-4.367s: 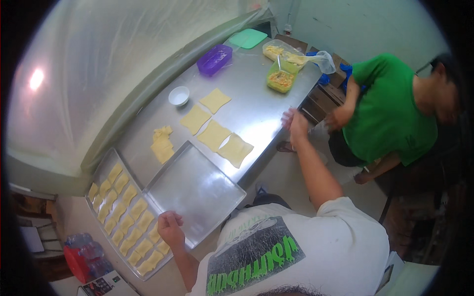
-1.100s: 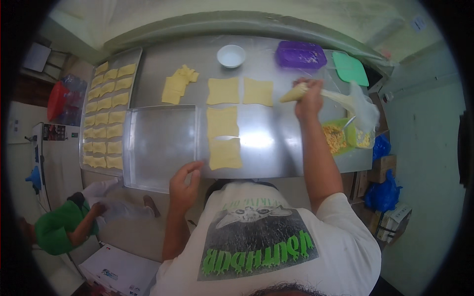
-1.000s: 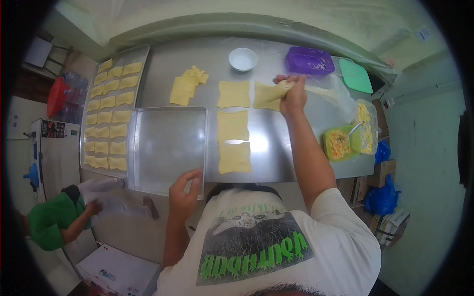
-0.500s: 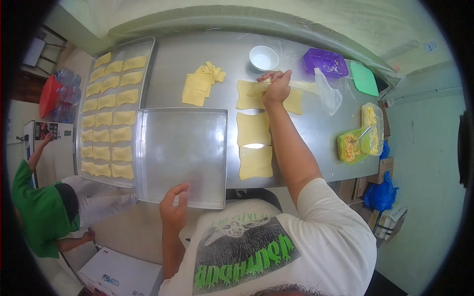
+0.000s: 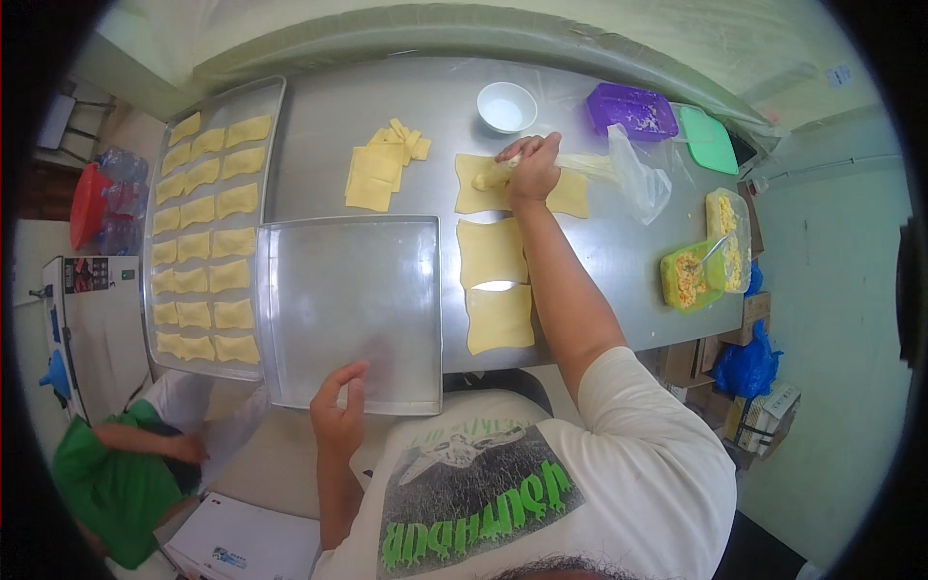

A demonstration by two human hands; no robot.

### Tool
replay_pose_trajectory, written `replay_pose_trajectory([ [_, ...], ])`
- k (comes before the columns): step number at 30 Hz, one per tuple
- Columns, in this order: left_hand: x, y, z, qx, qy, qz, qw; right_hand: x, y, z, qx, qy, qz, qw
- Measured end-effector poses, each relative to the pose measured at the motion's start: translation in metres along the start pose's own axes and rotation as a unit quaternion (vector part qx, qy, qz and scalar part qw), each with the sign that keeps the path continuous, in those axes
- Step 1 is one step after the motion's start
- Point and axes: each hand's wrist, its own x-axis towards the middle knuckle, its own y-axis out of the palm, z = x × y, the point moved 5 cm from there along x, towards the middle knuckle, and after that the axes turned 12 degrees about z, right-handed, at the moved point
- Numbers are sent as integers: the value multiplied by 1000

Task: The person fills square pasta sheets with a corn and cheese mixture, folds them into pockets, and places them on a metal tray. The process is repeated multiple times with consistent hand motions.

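Four dough sheets (image 5: pixel 491 253), pale yellow, are laid on a steel table (image 5: pixel 609 290), two side by side at the far end, two below the left one. One piping bag (image 5: pixel 588 166), clear plastic, is grasped by the right hand (image 5: pixel 535 172), its grip closed around the filled part; the tip is held over the far left sheet, the loose end is trailed rightward. The left hand (image 5: pixel 340 398): grip slack, thumb and forefinger parted, placed at the near rim of a rectangular metal tray (image 5: pixel 348 290); whether the rim is touched cannot be told.

Also listed: one baking tray (image 5: pixel 237 103), at left, set with rows of shaped dough pieces (image 5: pixel 198 210); one pile of dough cuttings (image 5: pixel 382 169); one white bowl (image 5: pixel 505 108); one purple container (image 5: pixel 628 108); one mint-green lid (image 5: pixel 709 140); one lime-green container (image 5: pixel 713 280) of orange-yellow filling, a utensil stood in it, placed against a clear container (image 5: pixel 745 227) of yellow filling. One green-shirted co-worker (image 5: pixel 116 478) is seen at lower left.
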Motion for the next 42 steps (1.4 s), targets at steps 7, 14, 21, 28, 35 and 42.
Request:
replay_pose_trajectory([
  [7,5,4,-2,-10,-3,16,1000,3,-5,2,-2,2,13,1000],
  [14,7,6,-5,5,0,10,1000,0,-3,7,-1,16,-11,1000],
  [21,6,13,-7,16,0,15,1000,2,-12,6,2,9,-13,1000],
  [28,7,17,-13,6,-18,15,1000,6,-27,30,148,-33,-38,988],
  [35,11,23,-14,-2,-11,19,1000,22,-95,60,88,-13,-74,993],
  [42,14,29,-16,13,-5,28,1000,22,-96,47,25,-35,-63,997],
])
